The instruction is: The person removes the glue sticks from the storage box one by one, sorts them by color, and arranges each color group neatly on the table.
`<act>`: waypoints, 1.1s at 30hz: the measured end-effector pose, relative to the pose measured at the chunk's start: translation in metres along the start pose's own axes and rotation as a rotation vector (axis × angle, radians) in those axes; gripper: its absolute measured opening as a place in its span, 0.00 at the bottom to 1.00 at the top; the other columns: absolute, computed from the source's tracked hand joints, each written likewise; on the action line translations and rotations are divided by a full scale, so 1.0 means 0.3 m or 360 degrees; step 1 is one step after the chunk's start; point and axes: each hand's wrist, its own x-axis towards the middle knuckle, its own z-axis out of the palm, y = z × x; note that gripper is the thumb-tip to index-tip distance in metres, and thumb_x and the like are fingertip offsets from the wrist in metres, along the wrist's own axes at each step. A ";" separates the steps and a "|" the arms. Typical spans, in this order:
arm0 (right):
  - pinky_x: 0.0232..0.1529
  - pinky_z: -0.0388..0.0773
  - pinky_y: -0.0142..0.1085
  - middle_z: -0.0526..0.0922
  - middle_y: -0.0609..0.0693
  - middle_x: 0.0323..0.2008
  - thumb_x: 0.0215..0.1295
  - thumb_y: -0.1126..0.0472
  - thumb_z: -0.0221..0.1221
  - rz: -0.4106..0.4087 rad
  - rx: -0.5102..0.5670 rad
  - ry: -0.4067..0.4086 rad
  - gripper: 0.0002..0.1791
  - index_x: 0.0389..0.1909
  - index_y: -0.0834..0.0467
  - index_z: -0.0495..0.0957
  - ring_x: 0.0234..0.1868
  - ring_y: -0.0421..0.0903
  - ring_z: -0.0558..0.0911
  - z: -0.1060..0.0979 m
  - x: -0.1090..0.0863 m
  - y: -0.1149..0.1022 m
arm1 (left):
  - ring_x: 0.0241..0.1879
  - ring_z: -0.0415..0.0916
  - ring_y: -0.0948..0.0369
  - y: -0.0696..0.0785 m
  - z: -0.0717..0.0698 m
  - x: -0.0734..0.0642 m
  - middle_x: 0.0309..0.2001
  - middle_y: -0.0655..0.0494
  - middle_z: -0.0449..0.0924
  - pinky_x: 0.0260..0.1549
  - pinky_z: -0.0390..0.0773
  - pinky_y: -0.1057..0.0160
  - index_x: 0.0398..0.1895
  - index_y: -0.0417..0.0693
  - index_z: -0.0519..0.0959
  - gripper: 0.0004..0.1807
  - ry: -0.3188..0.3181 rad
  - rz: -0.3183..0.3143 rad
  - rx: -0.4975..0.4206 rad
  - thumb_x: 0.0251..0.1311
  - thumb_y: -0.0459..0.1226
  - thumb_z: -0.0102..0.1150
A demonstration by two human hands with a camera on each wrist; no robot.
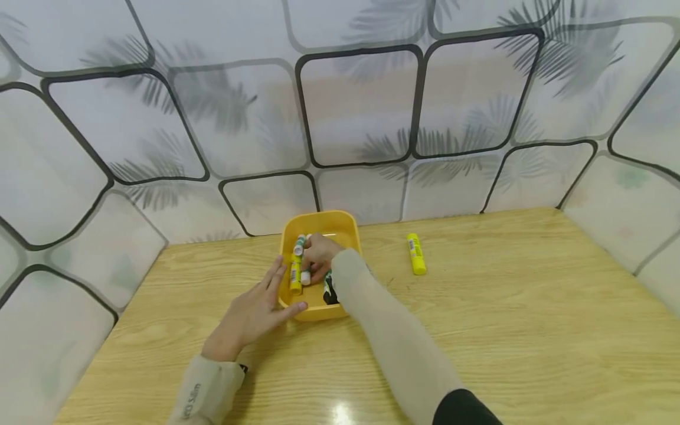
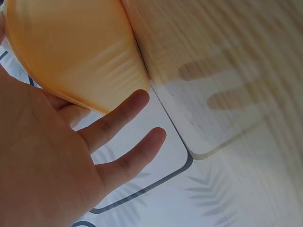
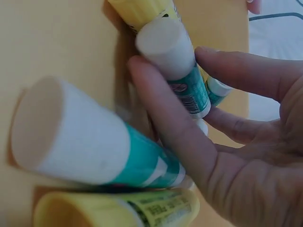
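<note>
A yellow-orange plastic tray (image 1: 319, 219) holds several glue sticks. My right hand (image 1: 320, 254) reaches down into it. In the right wrist view its thumb and index finger pinch a white-capped green glue stick (image 3: 188, 92). Near those fingers lie another white-and-green glue stick (image 3: 90, 137) and a yellow glue stick (image 3: 165, 210). A yellow glue stick (image 1: 296, 276) also lies along the tray's left side in the head view. My left hand (image 1: 252, 316) rests at the tray's near left corner, fingers spread and fairly straight against the outer wall.
Right of the tray, one yellow glue stick (image 1: 417, 254) lies on the wooden table (image 1: 510, 319). A black-and-white object (image 1: 330, 291) sits inside the tray, partly covered by the right sleeve. A patterned curtain-like backdrop (image 1: 361, 112) rises behind the table.
</note>
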 end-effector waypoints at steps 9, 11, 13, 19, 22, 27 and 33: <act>0.38 0.87 0.43 0.81 0.62 0.45 0.65 0.76 0.60 -0.0054 -0.0052 0.0010 0.33 0.71 0.69 0.64 0.38 0.54 0.83 -0.039 -0.016 0.007 | 0.69 0.63 0.37 0.003 0.007 0.009 0.81 0.43 0.39 0.50 0.80 0.41 0.80 0.35 0.48 0.51 0.0014 0.0013 0.0000 0.70 0.63 0.49; 0.36 0.87 0.43 0.80 0.62 0.43 0.65 0.76 0.61 -0.0058 -0.0042 0.0005 0.32 0.70 0.69 0.64 0.39 0.54 0.83 -0.055 -0.023 0.003 | 0.70 0.62 0.37 0.002 0.007 0.009 0.81 0.42 0.39 0.51 0.79 0.41 0.80 0.34 0.48 0.52 0.0008 0.0012 0.0004 0.70 0.63 0.48; 0.35 0.87 0.42 0.80 0.62 0.43 0.65 0.76 0.61 -0.0046 -0.0018 0.0009 0.32 0.70 0.67 0.64 0.40 0.54 0.83 -0.071 -0.024 -0.003 | 0.70 0.61 0.37 0.002 0.007 0.007 0.81 0.42 0.39 0.53 0.78 0.40 0.80 0.33 0.48 0.52 0.0002 0.0011 0.0008 0.71 0.64 0.47; 0.35 0.87 0.42 0.80 0.63 0.43 0.65 0.77 0.60 -0.0052 0.0003 0.0012 0.35 0.72 0.65 0.63 0.41 0.54 0.83 -0.112 -0.042 -0.029 | 0.71 0.60 0.37 -0.001 0.004 0.003 0.81 0.42 0.39 0.55 0.76 0.39 0.79 0.33 0.48 0.52 -0.0011 0.0001 0.0011 0.71 0.64 0.46; 0.36 0.87 0.42 0.80 0.63 0.46 0.65 0.76 0.60 -0.0073 -0.0018 -0.0005 0.36 0.73 0.65 0.61 0.41 0.54 0.83 -0.129 -0.060 -0.039 | 0.70 0.61 0.37 -0.002 0.002 0.003 0.81 0.42 0.39 0.54 0.77 0.39 0.79 0.33 0.48 0.52 -0.0017 -0.0001 0.0013 0.71 0.64 0.46; 0.37 0.87 0.41 0.78 0.62 0.48 0.65 0.77 0.59 -0.0118 -0.0046 -0.0021 0.36 0.74 0.65 0.61 0.41 0.53 0.82 -0.156 -0.084 -0.044 | 0.70 0.62 0.37 0.000 0.002 0.002 0.81 0.42 0.38 0.54 0.77 0.39 0.79 0.32 0.48 0.51 -0.0029 -0.0015 0.0011 0.71 0.63 0.47; 0.40 0.87 0.44 0.78 0.64 0.47 0.66 0.76 0.60 -0.0206 -0.0052 -0.0030 0.35 0.73 0.65 0.63 0.42 0.54 0.82 -0.195 -0.108 -0.034 | 0.72 0.58 0.37 0.005 0.001 0.005 0.81 0.42 0.37 0.59 0.72 0.37 0.80 0.33 0.47 0.50 -0.0048 -0.0038 0.0010 0.72 0.61 0.48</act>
